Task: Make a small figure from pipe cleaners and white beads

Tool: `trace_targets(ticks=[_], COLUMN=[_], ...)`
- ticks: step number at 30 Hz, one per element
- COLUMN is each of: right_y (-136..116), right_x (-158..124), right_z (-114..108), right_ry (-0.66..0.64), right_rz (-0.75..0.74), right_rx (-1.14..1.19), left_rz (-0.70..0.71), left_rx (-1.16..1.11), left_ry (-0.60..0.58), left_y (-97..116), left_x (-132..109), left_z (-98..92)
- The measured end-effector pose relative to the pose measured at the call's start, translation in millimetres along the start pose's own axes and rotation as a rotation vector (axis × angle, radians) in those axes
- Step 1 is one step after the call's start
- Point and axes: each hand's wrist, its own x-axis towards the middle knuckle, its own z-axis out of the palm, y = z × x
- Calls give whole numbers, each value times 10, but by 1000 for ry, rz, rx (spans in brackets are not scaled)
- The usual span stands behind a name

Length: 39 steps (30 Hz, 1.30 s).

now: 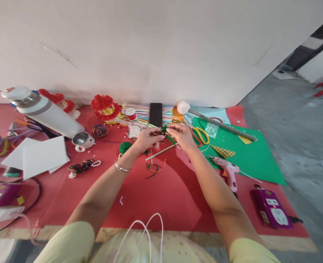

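Phone [156,114]: dark-faced, on the red tabletop [156,204] close to the wall [139,47], with thin pale sticks [142,108] spread on both sides of it.
Green piece [164,129]: between the two hands, just in front of the phone's near end; too small to make out fully.
Left hand [147,140]: thumb and fingertips pinched narrow, holding the green piece, in front of the phone and to its left.
Right hand [182,136]: pinched narrow too, holding the same piece, in front of the phone and to its right.
Yarn ball [125,147]: green, left of the phone and nearer the person.
Beads [135,131]: a white heap, left of the phone.
Spool [131,114]: red thread, left of the phone, farther from the person than the beads.
Cup [83,141]: metal inside, well left of the phone.
Bottle [52,113]: white, left of the phone beyond the cup.
Glue gun [227,170]: pink, right of the phone and nearer the person, beside the green sheet [262,160].
Power box [271,208]: purple, farthest right of the phone, near the table's corner.
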Motion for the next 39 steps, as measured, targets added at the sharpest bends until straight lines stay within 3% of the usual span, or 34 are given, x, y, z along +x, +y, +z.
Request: trace_targets(ticks=[6, 13, 18, 24, 29, 34, 39], right_y=[-68, 10, 20, -2, 65, 66, -3], right_x=[-8, 14, 10, 20, 29, 29, 12], right_z=[-74, -36, 4, -91, -43, 23, 12], right_ry=[-92, 26, 39, -105, -11, 88, 17], right_rz=[-207, 93, 31, -143, -21, -84, 52], right_rx=[-269, 42, -7, -254, -138, -158, -2], left_rz=[-19, -17, -30, 47, -20, 10, -41], left_rx=[56, -107, -74, -126, -122, -145, -143], left_ry=[37, 76, 34, 53, 3, -25, 20], left_y=[0, -54, -33, -62, -66, -88, -82], left_x=[7, 35, 8, 28, 17, 15, 16], left_z=[18, -10, 7, -17, 4, 56, 36])
